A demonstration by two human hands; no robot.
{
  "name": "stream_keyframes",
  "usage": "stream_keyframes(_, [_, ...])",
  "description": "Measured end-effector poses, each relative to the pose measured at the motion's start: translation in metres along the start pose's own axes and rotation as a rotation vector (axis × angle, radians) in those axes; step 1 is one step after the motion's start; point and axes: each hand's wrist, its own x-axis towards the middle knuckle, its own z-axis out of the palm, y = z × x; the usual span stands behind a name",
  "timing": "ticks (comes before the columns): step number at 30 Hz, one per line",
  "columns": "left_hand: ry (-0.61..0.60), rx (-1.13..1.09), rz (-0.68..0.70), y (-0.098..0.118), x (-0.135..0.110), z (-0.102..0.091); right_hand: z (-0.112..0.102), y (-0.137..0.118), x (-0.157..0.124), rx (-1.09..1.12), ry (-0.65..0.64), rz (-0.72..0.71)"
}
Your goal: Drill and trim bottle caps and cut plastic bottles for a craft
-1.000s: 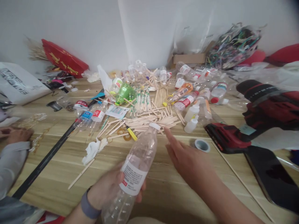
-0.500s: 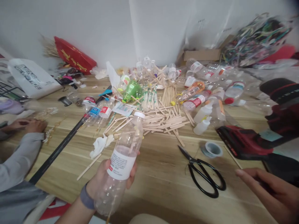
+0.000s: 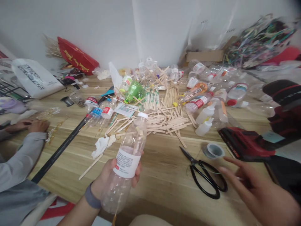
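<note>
My left hand (image 3: 105, 175) is wrapped around a clear plastic bottle (image 3: 127, 163) with a white label and white cap, held tilted over the table's front edge. Pale strips show inside the bottle's upper part, and a thin golden strand hangs at its base. On the right, my right hand (image 3: 251, 185) hovers with index finger and thumb apart, just beyond the handles of black scissors (image 3: 199, 166). Just beyond its fingertips sits a small grey spool of wire (image 3: 213, 151); a fine strand runs across the scissors.
Wooden sticks (image 3: 169, 122) lie piled mid-table, with many bottles (image 3: 198, 102) behind. A red and black power tool (image 3: 246, 142) stands at right. A long black bar (image 3: 61, 149) crosses the left side, near another person's hands (image 3: 35, 125). A crumpled tissue (image 3: 101, 146) lies nearby.
My right hand has moved left and inward, from beside the power tool to the spool and scissors handles. The bottle in my left hand has shifted slightly right.
</note>
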Motion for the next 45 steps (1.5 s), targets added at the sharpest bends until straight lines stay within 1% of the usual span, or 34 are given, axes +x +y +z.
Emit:
stream_keyframes(1, [-0.005, 0.013, -0.020, 0.000, 0.002, 0.002, 0.004, -0.017, 0.003, 0.065, -0.113, -0.050])
stream_keyframes(2, [-0.010, 0.027, -0.039, 0.000, 0.004, 0.003, 0.009, -0.035, 0.005, 0.116, -0.120, -0.088])
stream_keyframes(3, [-0.017, 0.041, -0.058, -0.001, 0.006, 0.006, 0.015, -0.053, 0.007, 0.150, -0.156, -0.118])
stream_keyframes(5, [-0.025, 0.071, -0.084, -0.003, 0.009, 0.010, 0.026, -0.086, 0.013, 0.229, -0.241, -0.240])
stream_keyframes(6, [-0.030, 0.078, -0.096, -0.004, 0.010, 0.013, 0.031, -0.100, 0.017, 0.271, -0.253, -0.283])
stream_keyframes(8, [-0.039, 0.083, -0.133, -0.007, 0.013, 0.016, 0.038, -0.121, 0.025, 0.366, -0.330, -0.301])
stream_keyframes(11, [-0.078, 0.100, -0.175, -0.011, 0.016, 0.016, 0.043, -0.137, 0.034, 0.538, -0.421, -0.252])
stream_keyframes(14, [-0.103, 0.110, -0.208, -0.012, 0.018, 0.012, 0.046, -0.139, 0.035, 0.617, -0.432, -0.213])
stream_keyframes(18, [-0.121, 0.099, -0.242, -0.012, 0.020, 0.004, 0.049, -0.134, 0.031, 0.573, -0.393, -0.221])
stream_keyframes(21, [-0.148, 0.113, -0.235, -0.013, 0.022, 0.002, 0.050, -0.133, 0.030, 0.597, -0.376, -0.164])
stream_keyframes(23, [-0.144, 0.123, -0.217, -0.013, 0.023, 0.004, 0.051, -0.134, 0.032, 0.657, -0.408, -0.116])
stream_keyframes(27, [-0.118, 0.102, -0.201, -0.015, 0.023, 0.011, 0.052, -0.137, 0.033, 0.887, -0.550, -0.035])
stream_keyframes(29, [-0.128, 0.076, -0.225, -0.015, 0.023, 0.012, 0.053, -0.139, 0.032, 0.937, -0.555, -0.019])
stream_keyframes(31, [-0.156, 0.054, -0.255, -0.014, 0.022, 0.013, 0.054, -0.139, 0.030, 0.889, -0.516, -0.064])
stream_keyframes(33, [-0.173, 0.030, -0.259, -0.013, 0.022, 0.014, 0.056, -0.138, 0.027, 0.796, -0.482, -0.142])
stream_keyframes(38, [-0.123, 0.022, -0.238, -0.010, 0.019, 0.015, 0.062, -0.133, 0.020, 0.596, -0.454, -0.347])
stream_keyframes(43, [-0.136, 0.044, -0.192, -0.014, 0.019, 0.010, 0.059, -0.132, 0.016, 0.555, -0.460, -0.452])
stream_keyframes(45, [-0.176, 0.017, -0.222, -0.016, 0.019, 0.008, 0.056, -0.132, 0.017, 0.551, -0.471, -0.490])
